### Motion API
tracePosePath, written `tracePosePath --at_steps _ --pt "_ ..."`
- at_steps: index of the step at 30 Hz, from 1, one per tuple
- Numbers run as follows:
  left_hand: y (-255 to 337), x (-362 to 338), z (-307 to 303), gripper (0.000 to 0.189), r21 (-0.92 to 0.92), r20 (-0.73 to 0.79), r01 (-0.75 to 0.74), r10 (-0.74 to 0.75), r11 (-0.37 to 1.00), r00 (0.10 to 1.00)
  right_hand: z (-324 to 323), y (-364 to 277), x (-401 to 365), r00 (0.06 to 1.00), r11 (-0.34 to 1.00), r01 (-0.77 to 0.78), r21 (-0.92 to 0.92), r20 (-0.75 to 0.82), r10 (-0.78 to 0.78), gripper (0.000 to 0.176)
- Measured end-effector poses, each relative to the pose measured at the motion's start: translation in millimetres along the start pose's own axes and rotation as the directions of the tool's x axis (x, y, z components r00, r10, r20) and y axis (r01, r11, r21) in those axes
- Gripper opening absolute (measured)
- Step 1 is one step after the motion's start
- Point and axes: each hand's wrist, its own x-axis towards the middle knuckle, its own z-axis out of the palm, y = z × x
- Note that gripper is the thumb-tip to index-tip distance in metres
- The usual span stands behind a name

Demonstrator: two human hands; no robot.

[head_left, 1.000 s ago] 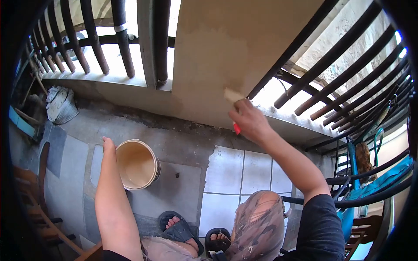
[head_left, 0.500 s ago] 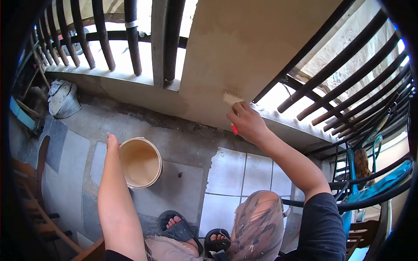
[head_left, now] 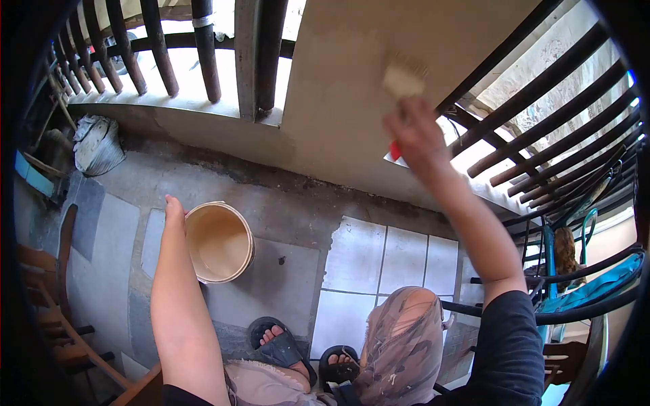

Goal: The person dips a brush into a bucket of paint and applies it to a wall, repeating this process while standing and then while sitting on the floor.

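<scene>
My right hand [head_left: 418, 132] is closed around a paintbrush [head_left: 404, 82] with a red-tipped handle. The pale bristles point up at the beige wall panel [head_left: 338, 81], and motion blurs both hand and brush. At the left, my left hand [head_left: 175, 208] grips the side of a cream plastic bucket [head_left: 250, 250], thumb up and the other fingers hidden. The bucket's open mouth faces me, showing a pale inside.
Dark metal bars [head_left: 210, 74] flank the panel on both sides. A whitish sack [head_left: 97, 145] sits in the left corner. White tiles [head_left: 352, 260] lie before my sandalled feet. Wooden furniture [head_left: 51, 287] stands at left, a blue-and-black frame [head_left: 589, 294] at right.
My right hand has moved up and to the right along the wall panel with the paintbrush. My left hand stays at the bucket; the view has shifted slightly.
</scene>
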Motion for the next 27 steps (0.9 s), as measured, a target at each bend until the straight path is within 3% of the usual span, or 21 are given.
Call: tracePosePath --at_steps 3,4,6,8,9,10,12,14,17,19,21,23,27 --pt "0.1 10.1 0.0 0.075 -0.046 0.013 0.034 -0.033 0.998 0.999 43.2 -34.4 -43.8 0.976 0.981 0.027 0.191 0.206 -0.067 0.019" --pt "-1.6 9.9 -1.9 0.076 -0.047 0.037 0.036 -0.035 0.998 0.999 38.8 -41.2 -49.8 0.977 0.981 0.026 0.191 0.202 -0.066 0.019" --pt "-0.3 8.9 -3.2 0.076 -0.011 0.013 0.005 -0.005 1.0 1.0 33.0 -49.2 -54.6 0.964 0.947 -0.081 0.311 0.267 -0.005 0.017" --pt "-4.7 15.4 -5.3 0.077 0.028 -0.006 -0.013 0.013 1.0 1.0 2.4 -33.5 -43.6 0.989 0.961 -0.102 0.255 0.131 0.07 0.02" --pt "-7.8 30.0 -11.0 0.078 -0.022 0.064 0.054 -0.053 0.998 0.997 -12.1 -21.5 -35.7 0.99 0.963 -0.142 0.231 0.058 0.132 0.022" --pt "-9.5 37.1 -12.6 0.078 -0.066 0.137 0.124 -0.114 0.99 0.984 -21.5 -5.9 -29.5 0.98 0.971 -0.152 0.185 -0.101 0.173 0.023" --pt "-1.5 6.1 -9.1 0.078 -0.031 0.088 0.073 -0.07 0.997 0.994 -46.8 23.9 -7.6 0.921 0.991 -0.132 -0.016 -0.371 0.117 0.018" --pt "3.1 -2.5 -6.4 0.078 -0.003 0.039 0.021 -0.021 1.0 0.999 -58.0 34.4 3.2 0.922 0.981 -0.175 -0.079 -0.362 0.136 0.019" --pt "1.1 1.9 -3.4 0.078 -0.075 0.059 0.102 -0.098 0.992 0.993 -18.8 28.5 -19.1 0.974 0.989 -0.13 -0.071 -0.195 0.115 0.021" --pt "6.5 -17.0 -0.7 0.077 -0.04 0.022 0.024 -0.024 0.999 0.999 21.0 8.4 -52.0 0.994 0.996 -0.053 -0.077 -0.095 0.045 0.021" --pt "7.5 -16.6 -0.7 0.077 -0.037 0.033 0.015 -0.014 0.999 0.999 38.2 -19.6 -78.0 0.991 0.992 -0.036 0.122 0.135 0.019 0.018" --pt "3.4 -13.2 -2.5 0.077 -0.025 0.037 0.003 -0.002 1.0 0.999 62.2 -41.0 -101.6 0.974 0.983 -0.011 0.181 0.225 -0.031 0.013" --pt "5.2 -15.4 -3.7 0.078 -0.004 0.04 -0.026 0.026 1.0 0.999 48.3 -46.5 -89.3 0.946 0.943 -0.146 0.3 0.322 0.044 0.014"
